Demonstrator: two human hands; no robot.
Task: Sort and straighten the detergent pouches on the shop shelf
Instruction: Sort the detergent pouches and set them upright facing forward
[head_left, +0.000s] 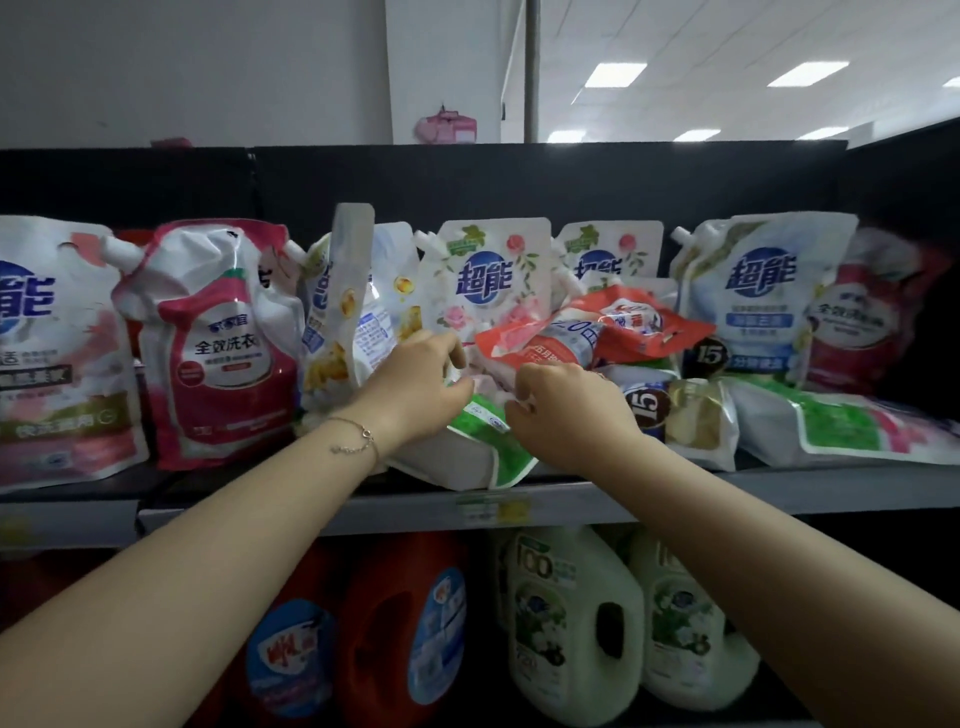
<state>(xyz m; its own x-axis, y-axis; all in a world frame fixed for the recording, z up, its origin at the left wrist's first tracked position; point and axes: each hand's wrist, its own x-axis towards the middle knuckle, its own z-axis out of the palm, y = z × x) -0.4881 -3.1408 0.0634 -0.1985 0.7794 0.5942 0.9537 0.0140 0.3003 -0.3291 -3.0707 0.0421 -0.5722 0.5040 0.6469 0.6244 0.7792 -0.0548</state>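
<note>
2 green jugs (574, 623), red jugs (384, 629) below.

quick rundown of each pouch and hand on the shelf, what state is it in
green and white pouch: lying flat, held by both hands
left hand: gripping its top edge
right hand: gripping its top edge
red pouch: lying tilted on the pile
pink pouch: upright, crumpled
rose pouch: upright
blue pouch: upright

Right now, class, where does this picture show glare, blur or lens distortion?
Head view: glare streaks the crinkled pink pouch; the shelf-edge price label is blurred unreadable; the wide lens bends the shelf edge and stretches both forearms.
</note>
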